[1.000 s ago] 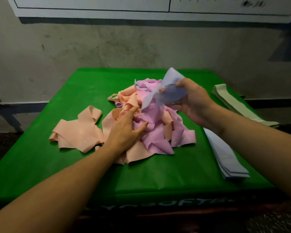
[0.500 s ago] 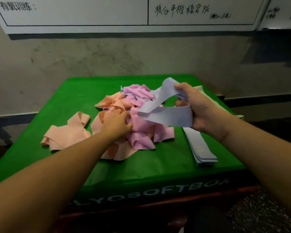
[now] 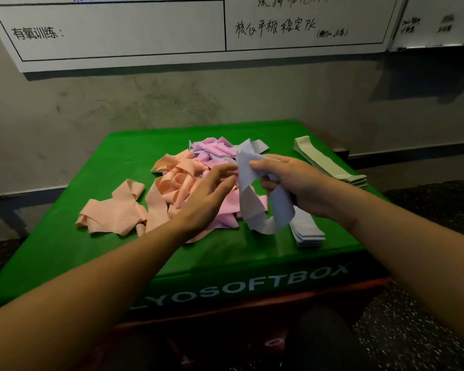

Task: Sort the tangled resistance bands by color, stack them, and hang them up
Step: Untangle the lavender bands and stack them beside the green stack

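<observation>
A tangled heap of peach and pink bands (image 3: 196, 167) lies in the middle of the green soft box (image 3: 97, 253). My right hand (image 3: 295, 183) grips a light blue band (image 3: 255, 207) that loops down in front of the heap. My left hand (image 3: 212, 194) hovers over the heap with fingers spread, its fingertips reaching toward the blue band's upper edge. A flat stack of light blue bands (image 3: 306, 228) lies by the right front edge. At the far right edge rests a stack of pale green bands (image 3: 327, 162).
Some separated peach bands (image 3: 113, 212) lie left of the heap. A grey wall with a whiteboard (image 3: 123, 28) rises behind the box. Dark speckled floor surrounds it.
My right hand has pulled the blue band free of the heap and lowered it. My left hand has left the heap and opened toward the band. The camera has tilted up.
</observation>
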Motion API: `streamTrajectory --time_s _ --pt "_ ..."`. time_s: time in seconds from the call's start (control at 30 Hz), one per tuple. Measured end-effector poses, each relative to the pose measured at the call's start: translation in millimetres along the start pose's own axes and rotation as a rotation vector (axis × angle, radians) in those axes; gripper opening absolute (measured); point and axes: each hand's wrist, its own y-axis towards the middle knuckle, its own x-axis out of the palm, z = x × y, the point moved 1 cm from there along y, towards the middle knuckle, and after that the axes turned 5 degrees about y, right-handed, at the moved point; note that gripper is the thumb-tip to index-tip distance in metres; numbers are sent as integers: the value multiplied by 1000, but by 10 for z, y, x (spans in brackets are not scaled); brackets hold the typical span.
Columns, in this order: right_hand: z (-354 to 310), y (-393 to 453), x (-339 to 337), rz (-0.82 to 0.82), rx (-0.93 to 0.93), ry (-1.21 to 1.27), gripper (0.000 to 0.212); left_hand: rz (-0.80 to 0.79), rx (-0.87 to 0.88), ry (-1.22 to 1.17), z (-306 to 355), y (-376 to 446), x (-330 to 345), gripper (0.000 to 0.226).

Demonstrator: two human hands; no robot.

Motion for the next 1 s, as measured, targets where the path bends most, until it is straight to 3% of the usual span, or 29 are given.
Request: streamTrajectory --time_s 0.17,0.43,0.5,0.6,0.77,0.87,1.0 --pt "-41 -164 -26 57 -160 -225 9 30 35 -138 270 -91 137 27" --pt "-132 -519 9 48 -274 -107 38 118 -17 -365 562 -286 127 22" --pt "-137 -596 24 80 -313 -133 37 124 -29 -417 649 -360 97 23" --pt "-152 -709 43 202 -451 -204 24 135 -31 -421 731 -466 40 20" --pt "-214 -905 107 307 -513 -225 17 97 -46 -343 843 -694 -11 17" --pt "-246 -1008 166 293 -525 -229 23 41 -50 -326 965 -841 -35 23" --pt "-299 -1183 303 260 -559 -289 42 -3 -40 -341 1150 -987 -23 11"
